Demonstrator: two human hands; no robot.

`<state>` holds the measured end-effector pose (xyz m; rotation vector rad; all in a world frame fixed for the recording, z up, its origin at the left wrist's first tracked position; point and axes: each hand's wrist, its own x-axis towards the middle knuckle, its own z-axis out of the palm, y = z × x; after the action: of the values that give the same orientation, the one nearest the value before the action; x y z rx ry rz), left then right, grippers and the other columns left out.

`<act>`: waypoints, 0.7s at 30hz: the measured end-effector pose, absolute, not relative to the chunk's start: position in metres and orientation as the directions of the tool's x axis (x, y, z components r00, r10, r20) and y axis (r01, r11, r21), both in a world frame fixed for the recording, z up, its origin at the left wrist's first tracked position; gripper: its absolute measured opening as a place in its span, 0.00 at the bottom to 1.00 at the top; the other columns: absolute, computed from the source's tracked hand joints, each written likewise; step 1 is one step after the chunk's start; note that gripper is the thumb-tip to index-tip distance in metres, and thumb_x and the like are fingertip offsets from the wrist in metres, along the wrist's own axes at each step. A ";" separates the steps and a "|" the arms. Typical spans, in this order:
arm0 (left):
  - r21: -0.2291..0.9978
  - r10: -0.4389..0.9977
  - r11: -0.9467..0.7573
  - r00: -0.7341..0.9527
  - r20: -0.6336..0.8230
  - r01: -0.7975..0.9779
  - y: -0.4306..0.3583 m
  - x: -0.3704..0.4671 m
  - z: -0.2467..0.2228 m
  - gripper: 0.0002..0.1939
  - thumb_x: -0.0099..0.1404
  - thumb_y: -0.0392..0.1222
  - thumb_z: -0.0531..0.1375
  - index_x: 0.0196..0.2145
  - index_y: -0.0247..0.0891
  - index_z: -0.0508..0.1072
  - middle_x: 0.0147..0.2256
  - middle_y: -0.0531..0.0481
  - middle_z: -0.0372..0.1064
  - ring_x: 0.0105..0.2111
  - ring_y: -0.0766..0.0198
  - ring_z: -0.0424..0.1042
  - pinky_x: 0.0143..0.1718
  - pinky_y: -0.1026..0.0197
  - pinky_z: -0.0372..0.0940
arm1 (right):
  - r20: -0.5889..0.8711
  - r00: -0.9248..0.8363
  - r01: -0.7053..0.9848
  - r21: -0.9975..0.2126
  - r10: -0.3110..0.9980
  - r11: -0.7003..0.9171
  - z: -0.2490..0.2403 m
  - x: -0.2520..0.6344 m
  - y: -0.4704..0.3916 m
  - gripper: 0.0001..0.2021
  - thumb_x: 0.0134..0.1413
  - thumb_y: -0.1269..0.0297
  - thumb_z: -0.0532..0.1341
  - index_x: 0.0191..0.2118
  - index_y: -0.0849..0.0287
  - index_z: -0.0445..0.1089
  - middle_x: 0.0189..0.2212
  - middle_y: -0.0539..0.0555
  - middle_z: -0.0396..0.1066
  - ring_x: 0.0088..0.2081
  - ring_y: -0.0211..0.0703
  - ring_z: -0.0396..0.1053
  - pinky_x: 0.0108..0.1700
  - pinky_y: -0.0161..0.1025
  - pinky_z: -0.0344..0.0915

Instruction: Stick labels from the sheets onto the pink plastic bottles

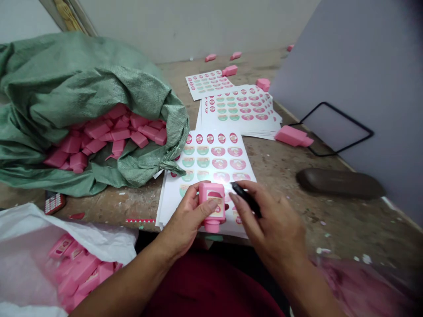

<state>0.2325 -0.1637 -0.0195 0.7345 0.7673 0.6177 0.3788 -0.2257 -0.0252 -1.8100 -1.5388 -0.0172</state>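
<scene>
My left hand (188, 215) is closed round a small pink bottle (213, 188), its neck pointing toward me and my thumb lying on the label on its face. Just right of the bottle, my right hand (276, 220) grips a black pen-like tool (246, 199) with its tip toward the upper left; the exact kind is unclear. Below both hands lies a stack of white sticker sheets (211, 152) printed with rows of pink and green labels. The tool's tip is over this sheet, close beside the bottle but apart from it.
A green woven sack (99, 79) full of pink bottles (120, 134) lies at left. Nearer, a white bag (99, 233) holds labelled bottles. More sticker sheets (238, 110), a loose bottle (292, 135), a black wire frame (346, 149) and a dark brown case (340, 182) sit at right.
</scene>
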 end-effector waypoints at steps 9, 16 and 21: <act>0.761 0.648 0.637 0.624 -0.438 -0.127 -0.166 0.223 -0.013 0.35 0.52 0.38 0.72 0.54 0.41 0.61 0.41 0.50 0.69 0.35 0.67 0.71 0.36 0.63 0.69 | 0.084 0.376 0.316 -0.948 0.923 -0.043 -0.017 0.371 -0.217 0.12 0.49 0.58 0.66 0.39 0.53 0.68 0.26 0.46 0.70 0.27 0.39 0.66 0.30 0.36 0.62; 0.758 0.626 0.647 0.622 -0.470 -0.079 -0.163 0.197 -0.013 0.35 0.51 0.39 0.71 0.53 0.43 0.60 0.48 0.43 0.69 0.41 0.57 0.76 0.36 0.60 0.70 | 0.073 0.441 0.267 -0.962 0.895 -0.053 -0.030 0.372 -0.212 0.12 0.49 0.54 0.66 0.35 0.54 0.68 0.26 0.47 0.69 0.28 0.40 0.67 0.30 0.37 0.65; 0.771 0.553 0.473 0.538 -0.636 0.426 -0.158 0.066 0.005 0.43 0.48 0.43 0.72 0.60 0.49 0.61 0.43 0.46 0.75 0.39 0.53 0.77 0.33 0.61 0.69 | 0.049 0.500 0.304 -0.945 0.865 -0.123 -0.058 0.390 -0.217 0.16 0.44 0.46 0.68 0.35 0.51 0.72 0.25 0.49 0.72 0.23 0.43 0.69 0.22 0.36 0.65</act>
<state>0.0657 -0.1578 0.0045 1.1332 1.0605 0.0988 0.3903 -0.2171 -0.0581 -1.6779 -1.0070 0.6567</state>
